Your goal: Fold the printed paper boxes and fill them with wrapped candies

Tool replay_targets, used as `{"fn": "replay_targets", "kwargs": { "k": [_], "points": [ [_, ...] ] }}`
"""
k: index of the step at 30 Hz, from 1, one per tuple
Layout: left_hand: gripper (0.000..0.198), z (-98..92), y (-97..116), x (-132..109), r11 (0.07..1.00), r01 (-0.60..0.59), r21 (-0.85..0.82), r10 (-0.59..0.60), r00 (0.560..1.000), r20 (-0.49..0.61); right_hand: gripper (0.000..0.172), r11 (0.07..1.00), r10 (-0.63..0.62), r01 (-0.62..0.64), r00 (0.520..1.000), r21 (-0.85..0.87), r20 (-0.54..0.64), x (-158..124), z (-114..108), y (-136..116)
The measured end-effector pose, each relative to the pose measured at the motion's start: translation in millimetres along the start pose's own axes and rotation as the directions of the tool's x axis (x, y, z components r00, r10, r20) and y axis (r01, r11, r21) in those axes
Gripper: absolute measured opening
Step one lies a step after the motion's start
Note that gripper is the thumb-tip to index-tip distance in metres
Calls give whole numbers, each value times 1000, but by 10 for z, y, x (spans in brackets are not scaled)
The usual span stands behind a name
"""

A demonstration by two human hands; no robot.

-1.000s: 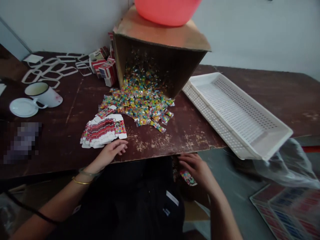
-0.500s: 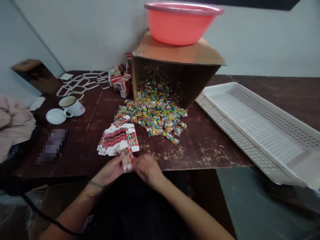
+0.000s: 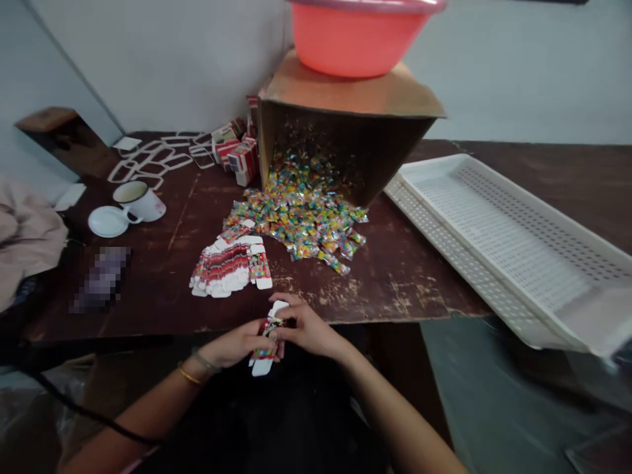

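Observation:
Both hands meet at the table's near edge around one small flat printed carton [image 3: 266,342] with white flaps. My left hand [image 3: 237,345] grips it from the left, and my right hand [image 3: 306,327] pinches it from the right. Just beyond them a fanned stack of flat cartons [image 3: 230,266] lies on the dark wooden table [image 3: 395,276]. Further back, a heap of small colourful wrapped candies [image 3: 301,214] spills out of a cardboard box [image 3: 355,105] lying on its side.
A pink basin [image 3: 363,36] sits on top of the box. A white perforated tray [image 3: 513,237] overhangs the table's right edge. A white mug [image 3: 141,199] and lid [image 3: 107,221] stand at left, with folded small boxes [image 3: 237,155] and white card scraps [image 3: 153,158] behind.
My right hand came up from below the table edge to meet the left one. Both hands now hold a single carton, drawn back toward me from the stack.

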State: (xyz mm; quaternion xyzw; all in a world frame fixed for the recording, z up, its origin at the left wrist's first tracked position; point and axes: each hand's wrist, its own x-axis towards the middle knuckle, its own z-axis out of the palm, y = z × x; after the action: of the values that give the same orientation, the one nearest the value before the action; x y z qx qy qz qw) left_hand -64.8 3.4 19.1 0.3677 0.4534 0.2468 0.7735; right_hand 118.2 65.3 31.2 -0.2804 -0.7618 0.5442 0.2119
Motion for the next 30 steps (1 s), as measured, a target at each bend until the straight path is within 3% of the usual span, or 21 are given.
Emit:
{"fn": "replay_targets", "kwargs": {
  "k": [1,3,6,9,11,13,16,19,21,23,26,28,30],
  "points": [
    [23,-15,8,16,999,-15,45,14,1000,13,7,999,-7,5,999,46,48,-19,-51,-16],
    [25,-16,-17,84,984,-76,158,96,988,-117,9,995,4,-7,999,97,39,-76,-118,-27],
    [31,55,-121,182,941,-138,309,247,903,-352,16,992,88,-72,983,103,-158,-216,-87,-11],
    [26,151,-207,154,885,-214,413,384,837,-389,40,982,157,-121,951,145,-268,-389,42,19],
    [38,194,-237,67,833,-266,485,474,796,-377,51,948,224,-142,933,284,-280,-497,133,48],
    [43,210,-263,-37,809,-274,520,488,806,-335,45,831,327,-167,918,530,-223,-591,220,93],
    [35,200,-331,-181,826,-227,516,402,879,-257,41,482,469,-248,883,840,-8,-706,371,196],
    [25,190,-417,-296,832,-213,513,320,938,-131,42,186,516,-383,821,905,242,-765,530,303],
    [16,204,-455,-351,844,-215,491,291,953,-83,46,136,512,-475,785,869,349,-760,597,334],
    [16,236,-472,-381,899,-168,406,247,957,-151,46,257,511,-502,796,826,325,-728,616,299],
    [20,286,-480,-374,999,-27,23,32,959,-280,33,695,427,-363,903,620,49,-687,598,119],
    [34,293,-500,-351,964,68,-257,-127,968,-217,25,911,258,-211,962,354,-91,-687,603,-26],
    [46,271,-537,-332,912,141,-386,-203,971,-126,31,978,144,-124,983,170,-116,-701,632,-118]
  ]
}}
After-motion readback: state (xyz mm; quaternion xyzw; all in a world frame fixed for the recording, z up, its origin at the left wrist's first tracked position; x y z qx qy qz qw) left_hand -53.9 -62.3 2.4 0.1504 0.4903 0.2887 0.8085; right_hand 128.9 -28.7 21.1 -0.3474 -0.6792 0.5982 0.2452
